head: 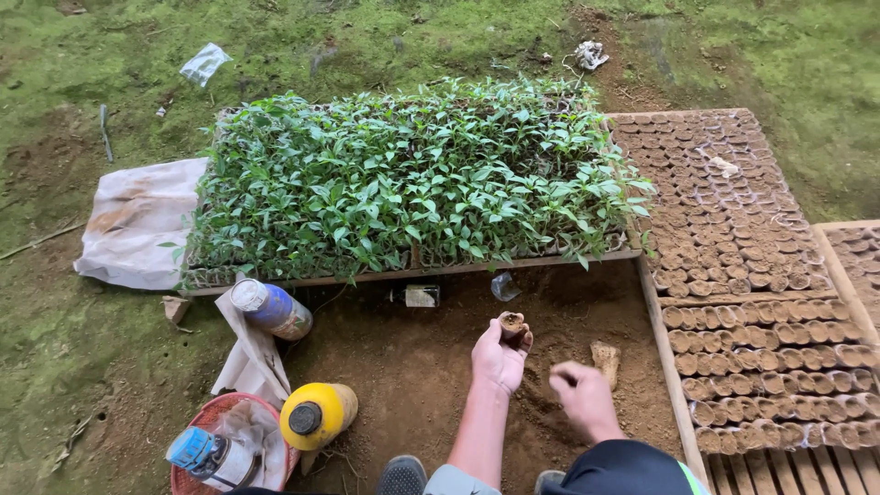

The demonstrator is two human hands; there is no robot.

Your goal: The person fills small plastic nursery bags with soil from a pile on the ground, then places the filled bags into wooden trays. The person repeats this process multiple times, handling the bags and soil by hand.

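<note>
My left hand holds up a small soil-filled seedling pot over a patch of bare brown soil. Just to its right, my right hand hovers low over the soil with the fingers curled in; whether it holds a pinch of soil I cannot tell. A pale stick-like piece stands in the soil just beyond the right hand. A wooden-framed bed of green seedlings lies ahead. Rows of filled small pots run along the right.
At left are a yellow-capped jug, a blue-and-white can, a red basket with a bottle and cloth, and a white sack. Mossy ground surrounds the beds. My shoe tips show at the bottom.
</note>
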